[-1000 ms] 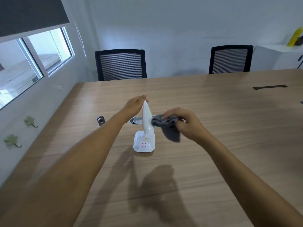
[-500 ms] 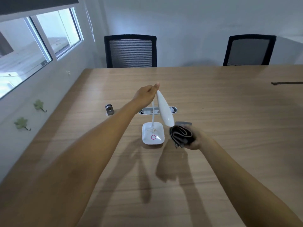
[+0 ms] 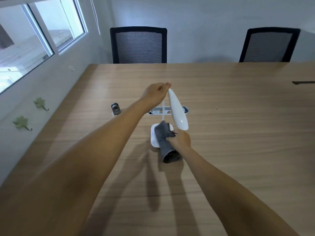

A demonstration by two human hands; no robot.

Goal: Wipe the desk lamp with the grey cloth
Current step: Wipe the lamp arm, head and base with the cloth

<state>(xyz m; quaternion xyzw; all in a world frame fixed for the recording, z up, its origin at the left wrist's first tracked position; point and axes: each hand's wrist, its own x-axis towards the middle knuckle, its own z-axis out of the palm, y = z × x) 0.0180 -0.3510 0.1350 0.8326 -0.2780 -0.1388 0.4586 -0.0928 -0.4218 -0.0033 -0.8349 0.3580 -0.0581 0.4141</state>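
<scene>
A white desk lamp (image 3: pixel 177 111) stands on the wooden table (image 3: pixel 238 133). Its long head tilts down to the right, and a thin neck runs to a square white base (image 3: pixel 154 139). My left hand (image 3: pixel 156 94) pinches the top end of the lamp head. My right hand (image 3: pixel 181 138) grips the grey cloth (image 3: pixel 164 142), which lies pressed over the base and covers most of it. The cloth's lower end trails onto the table in front of the base.
An oval cable port (image 3: pixel 167 110) is set in the table behind the lamp. A small metal object (image 3: pixel 115 109) stands to its left. Two black mesh chairs (image 3: pixel 139 45) (image 3: pixel 268 46) line the far edge. A wall with windows runs along the left.
My right hand has carried the cloth from the lamp head down and left onto the base. My left hand keeps its hold on the top of the lamp head.
</scene>
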